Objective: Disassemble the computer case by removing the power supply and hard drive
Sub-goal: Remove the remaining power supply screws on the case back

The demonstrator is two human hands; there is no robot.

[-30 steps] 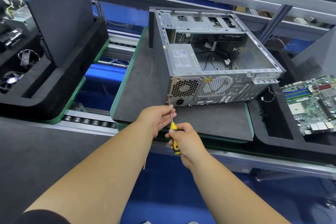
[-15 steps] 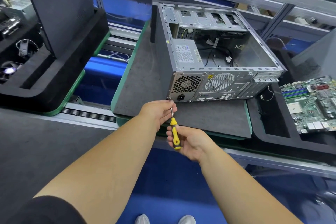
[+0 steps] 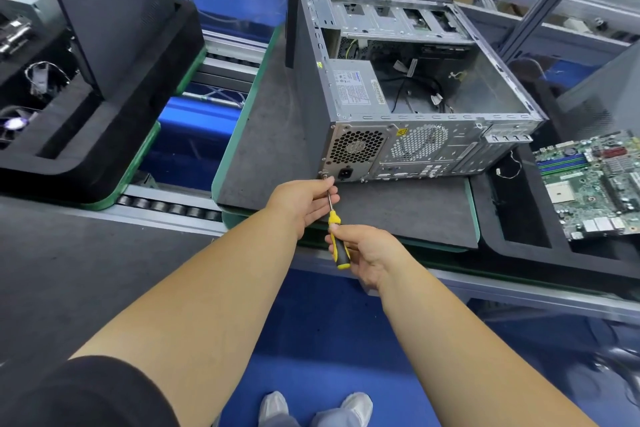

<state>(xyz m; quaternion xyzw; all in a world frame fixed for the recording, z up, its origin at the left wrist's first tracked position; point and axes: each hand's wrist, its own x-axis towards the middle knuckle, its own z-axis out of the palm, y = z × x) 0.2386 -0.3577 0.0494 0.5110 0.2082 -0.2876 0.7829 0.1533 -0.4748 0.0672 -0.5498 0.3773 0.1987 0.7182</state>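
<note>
Centrally, an open case (image 3: 415,97) lies on its side on a grey mat (image 3: 277,135), its rear panel facing the person. Its power supply (image 3: 356,94) sits in the near left corner of the case, label upward, with its fan grille (image 3: 356,147) and socket (image 3: 347,173) showing at the rear. Loose cables (image 3: 415,87) lie inside; the hard drive cannot be made out. A right hand (image 3: 363,250) grips the yellow-and-black handle of a screwdriver (image 3: 335,239), whose tip meets a screw (image 3: 325,176) at the panel's lower left corner. A left hand (image 3: 304,201) steadies the shaft, its fingers (image 3: 329,184) curled about it near the tip. At right, a motherboard (image 3: 595,180) rests in a black tray (image 3: 512,218).
</note>
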